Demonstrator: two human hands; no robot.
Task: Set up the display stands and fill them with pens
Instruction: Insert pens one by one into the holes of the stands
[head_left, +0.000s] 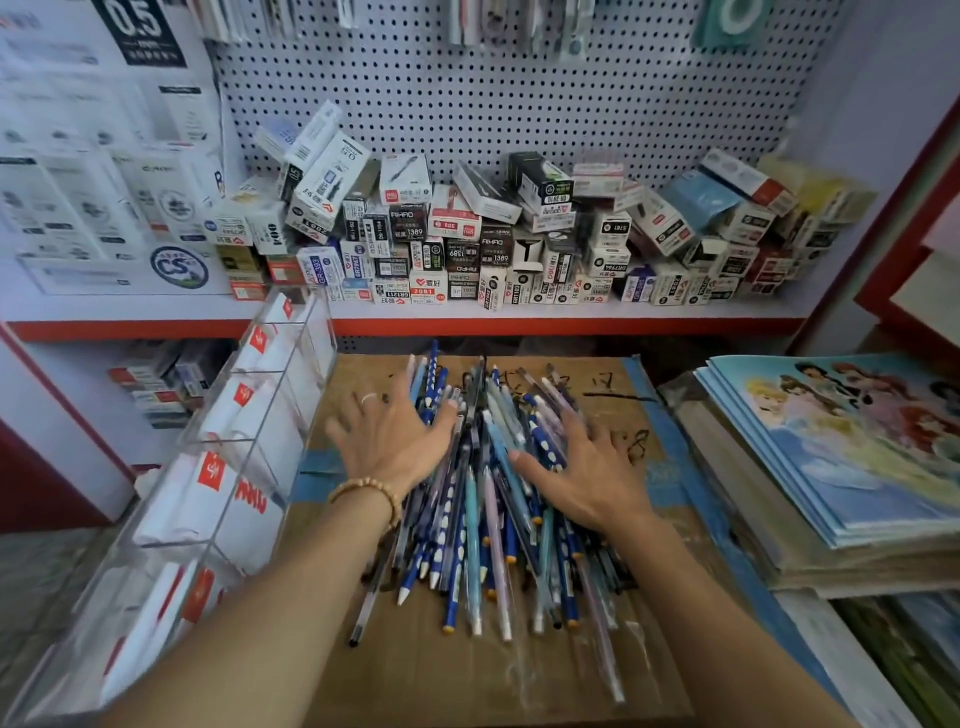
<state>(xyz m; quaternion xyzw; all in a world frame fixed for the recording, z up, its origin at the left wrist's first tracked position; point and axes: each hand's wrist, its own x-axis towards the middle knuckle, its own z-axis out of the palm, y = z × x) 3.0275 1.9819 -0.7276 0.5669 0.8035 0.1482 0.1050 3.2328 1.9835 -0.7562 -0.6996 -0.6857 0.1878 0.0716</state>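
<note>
Corralling loose pens (488, 499) on cardboard, left hand (389, 436) and right hand (582, 473) press flat, gripping nothing; gathering evenly should help.

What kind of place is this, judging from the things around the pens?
Most likely a stationery shop. A shelf holds many small boxes of pens below a pegboard with hanging goods. A pile of loose pens lies on a cardboard box, beside a clear display stand.

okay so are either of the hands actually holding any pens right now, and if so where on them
Neither grips anything. The left hand and right hand lie flat with spread fingers on either side of the pile of pens, pressing against it on the cardboard box.
</note>
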